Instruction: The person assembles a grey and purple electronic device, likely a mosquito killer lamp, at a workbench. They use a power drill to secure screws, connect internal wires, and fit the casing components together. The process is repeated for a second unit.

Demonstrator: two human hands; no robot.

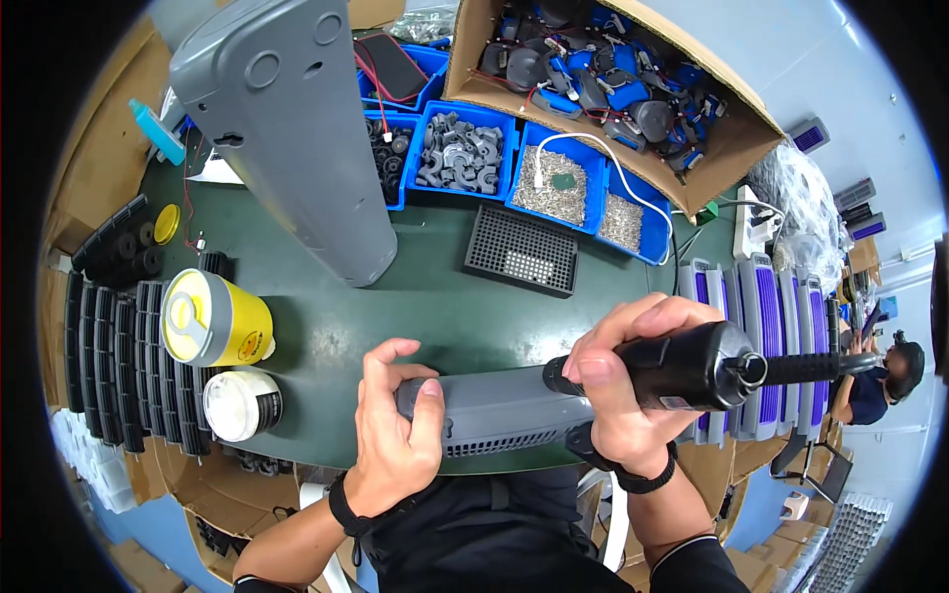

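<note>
Near the table's front edge lies a long grey plastic housing (499,400) with a row of slots along its near side. My left hand (395,435) grips its left end, thumb on top and fingers round the far side. In my right hand (623,390) is a black electric screwdriver (687,366), held nearly level. Its nose points left over the right part of the housing, and its cord runs off to the right. The bit's tip is hidden, so I cannot tell whether it touches the housing. Wrist straps circle both of my wrists.
A tall grey housing (297,148) stands at the far left. Behind are a blue bin of grey clips (460,153), a bin of screws (554,188), a black perforated block (522,249) and a carton (761,148). A yellow cup (237,321), black rollers (124,366) and grey-purple parts (756,296) flank me.
</note>
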